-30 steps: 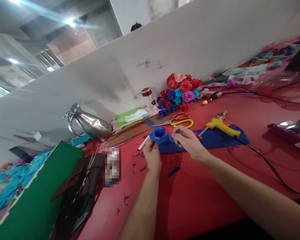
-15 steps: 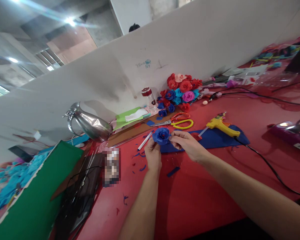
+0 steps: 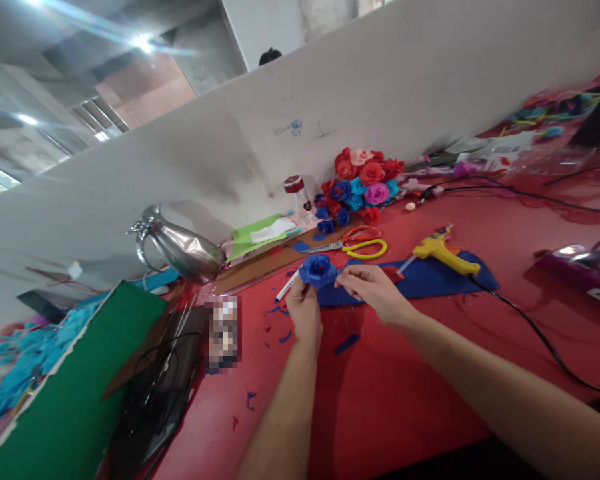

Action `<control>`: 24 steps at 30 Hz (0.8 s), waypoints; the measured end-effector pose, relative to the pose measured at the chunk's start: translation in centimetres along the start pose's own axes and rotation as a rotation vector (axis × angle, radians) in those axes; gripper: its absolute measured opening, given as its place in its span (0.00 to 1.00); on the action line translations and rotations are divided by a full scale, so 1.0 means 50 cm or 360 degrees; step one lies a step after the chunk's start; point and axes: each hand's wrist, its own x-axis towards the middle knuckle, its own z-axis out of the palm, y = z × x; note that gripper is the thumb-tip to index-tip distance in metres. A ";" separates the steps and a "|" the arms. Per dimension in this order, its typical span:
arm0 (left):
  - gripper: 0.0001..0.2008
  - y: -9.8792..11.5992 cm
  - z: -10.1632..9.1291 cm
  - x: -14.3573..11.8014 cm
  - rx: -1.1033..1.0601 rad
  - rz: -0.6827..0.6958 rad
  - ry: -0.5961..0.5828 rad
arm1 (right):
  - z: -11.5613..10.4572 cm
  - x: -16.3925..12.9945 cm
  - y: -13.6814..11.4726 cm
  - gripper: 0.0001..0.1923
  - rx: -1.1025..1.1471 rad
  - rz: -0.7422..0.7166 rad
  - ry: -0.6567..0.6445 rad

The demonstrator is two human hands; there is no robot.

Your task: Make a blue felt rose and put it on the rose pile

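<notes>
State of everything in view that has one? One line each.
Blue flower: opened out, held up
Left hand: closed under blue flower
Right hand: pinching at blue flower's edge
Scissors: lying flat, unheld
Glue gun: lying down, cord attached
Blue sheet: flat, partly under glue gun
Marker: lying down, partly behind left hand
Jar: lid on
Jug: unheld, contents not visible

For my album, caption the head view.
Left hand holds a blue flower, right hand at its edge, glue gun nearby.

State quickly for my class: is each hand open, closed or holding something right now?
Left hand: closed, holding the blue flower from below.
Right hand: fingers closed together at the flower's edge; whether they grip it cannot be told.
</notes>
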 end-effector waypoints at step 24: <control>0.01 -0.008 -0.007 0.004 0.0157 0.0117 -0.0076 | 0.023 -0.012 0.026 0.15 -0.0068 -0.0203 0.0151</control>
